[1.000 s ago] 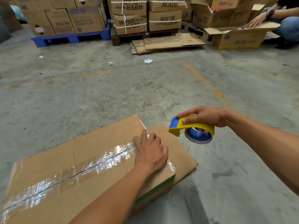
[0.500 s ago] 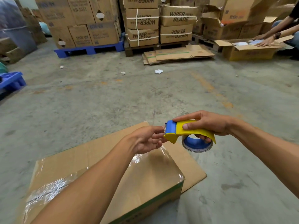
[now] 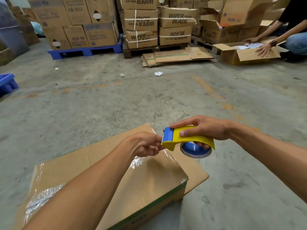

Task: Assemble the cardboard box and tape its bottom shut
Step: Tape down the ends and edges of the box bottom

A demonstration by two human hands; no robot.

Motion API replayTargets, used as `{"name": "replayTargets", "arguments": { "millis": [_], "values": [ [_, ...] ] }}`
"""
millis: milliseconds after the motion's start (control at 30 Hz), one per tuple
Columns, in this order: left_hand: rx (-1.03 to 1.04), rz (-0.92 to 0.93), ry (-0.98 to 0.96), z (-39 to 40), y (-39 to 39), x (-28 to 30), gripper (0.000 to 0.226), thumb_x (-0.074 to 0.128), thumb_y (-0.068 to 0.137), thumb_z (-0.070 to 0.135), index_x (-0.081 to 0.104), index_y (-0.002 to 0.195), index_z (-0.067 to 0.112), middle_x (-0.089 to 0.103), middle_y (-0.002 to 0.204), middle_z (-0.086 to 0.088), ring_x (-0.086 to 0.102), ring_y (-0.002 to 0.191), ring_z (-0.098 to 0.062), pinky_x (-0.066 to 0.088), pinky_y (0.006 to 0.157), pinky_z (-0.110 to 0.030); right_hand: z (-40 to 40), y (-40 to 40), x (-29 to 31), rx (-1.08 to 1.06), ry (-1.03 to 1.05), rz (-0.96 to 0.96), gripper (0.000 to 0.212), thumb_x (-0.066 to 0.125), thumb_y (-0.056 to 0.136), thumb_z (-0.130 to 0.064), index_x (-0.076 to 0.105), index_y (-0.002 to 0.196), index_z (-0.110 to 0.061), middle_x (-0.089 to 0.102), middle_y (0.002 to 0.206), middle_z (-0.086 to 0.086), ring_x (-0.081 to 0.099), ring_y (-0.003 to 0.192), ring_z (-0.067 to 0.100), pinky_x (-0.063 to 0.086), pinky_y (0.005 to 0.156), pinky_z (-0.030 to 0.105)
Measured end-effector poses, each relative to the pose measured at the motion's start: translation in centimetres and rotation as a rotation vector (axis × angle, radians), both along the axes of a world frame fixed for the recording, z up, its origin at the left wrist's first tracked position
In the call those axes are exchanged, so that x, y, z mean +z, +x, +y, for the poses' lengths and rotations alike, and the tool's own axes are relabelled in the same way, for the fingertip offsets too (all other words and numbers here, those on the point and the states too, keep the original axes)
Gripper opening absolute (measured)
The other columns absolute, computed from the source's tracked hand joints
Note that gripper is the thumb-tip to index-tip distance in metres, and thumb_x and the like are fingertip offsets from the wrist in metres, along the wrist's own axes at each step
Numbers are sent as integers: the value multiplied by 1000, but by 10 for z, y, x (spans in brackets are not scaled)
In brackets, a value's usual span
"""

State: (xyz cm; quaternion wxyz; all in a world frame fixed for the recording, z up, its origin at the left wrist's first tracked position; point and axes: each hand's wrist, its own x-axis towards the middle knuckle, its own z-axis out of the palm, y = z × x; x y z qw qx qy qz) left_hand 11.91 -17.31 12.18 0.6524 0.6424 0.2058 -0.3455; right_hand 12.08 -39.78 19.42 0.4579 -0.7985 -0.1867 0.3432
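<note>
The right hand (image 3: pixel 205 130) gripped the yellow tape dispenser (image 3: pixel 187 138) over its handle, fingers curled under around the blue roll (image 3: pixel 196 150). The left hand (image 3: pixel 146 144) was closed in a pinch at the dispenser's blue toothed end (whether it held the tape's end could not be told). The dispenser lay roughly level, its long axis left to right and its cutter pointing left, above the far right corner of the cardboard box (image 3: pixel 146 185).

The box sat on the concrete floor (image 3: pixel 99 105), its long axis running from near left to far right, with one flap (image 3: pixel 194 170) lying flat beyond its right edge. Shiny clear tape (image 3: pixel 41 196) covered its top seam and wrapped the corner. Bare floor lay open all around, stacked cartons (image 3: pixel 141 24) well apart.
</note>
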Motion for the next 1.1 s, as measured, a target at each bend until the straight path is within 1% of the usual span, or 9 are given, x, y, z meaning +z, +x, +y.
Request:
{"name": "replayTargets", "arguments": {
  "millis": [100,200,333,433,567,633,733,833,1100],
  "values": [
    [-97,-91,100,14,18,5,22,55,92,4,62,72,12,55,65,1,42,49,-2,28,45,-13,11,-8,-6,-94,76,16,38,65,93,-32,62,131,-40,71,88,10,60,56,22,55,48,29],
    [-246,-155,271,30,46,16,39,53,90,10,62,54,19,43,60,3,28,47,-5,16,55,-19,31,-14,-9,-215,170,25,43,65,94,-32,57,136,-35,71,77,11,61,53,22,58,53,32],
    [-270,-233,429,35,73,30,21,63,90,17,61,69,17,48,64,3,42,44,-3,17,54,-20,37,-27,-5,-326,208,25,43,64,95,-29,55,137,-31,66,70,19,60,49,25,59,56,36],
    [-303,-268,430,32,87,31,16,57,97,14,65,83,13,57,70,3,51,49,-1,23,49,-19,36,-41,-5,-399,215,35,43,65,95,-25,56,137,-29,64,66,19,58,45,26,58,51,34],
    [-290,-315,628,45,113,27,20,63,93,18,58,74,15,46,44,6,37,40,-6,21,48,-22,34,-60,-12,-458,190,63,41,64,95,-22,56,135,-28,61,58,14,54,40,25,52,44,30],
    [-298,-327,617,60,124,27,18,62,94,16,61,76,14,47,44,6,38,39,-5,21,49,-22,30,-66,-16,-471,192,79,39,64,95,-21,57,132,-30,61,54,11,52,39,25,51,44,31],
    [-287,-417,580,63,133,9,11,67,91,15,67,80,13,54,63,-2,45,54,-10,25,49,-23,34,-65,-22,-533,222,83,37,65,95,-22,59,130,-31,62,54,12,53,39,25,52,45,31],
    [-248,-518,564,60,140,-20,11,73,86,19,68,77,15,56,68,-6,46,64,-18,27,49,-25,42,-56,-30,-571,226,94,37,67,93,-25,61,128,-34,64,56,10,55,40,26,54,47,31],
    [-224,-537,501,77,149,-51,9,73,86,16,71,84,7,58,70,-4,49,61,-11,29,52,-24,56,-40,-39,-614,235,163,38,68,92,-26,61,129,-31,62,53,10,54,37,25,55,44,31]
  ]
}}
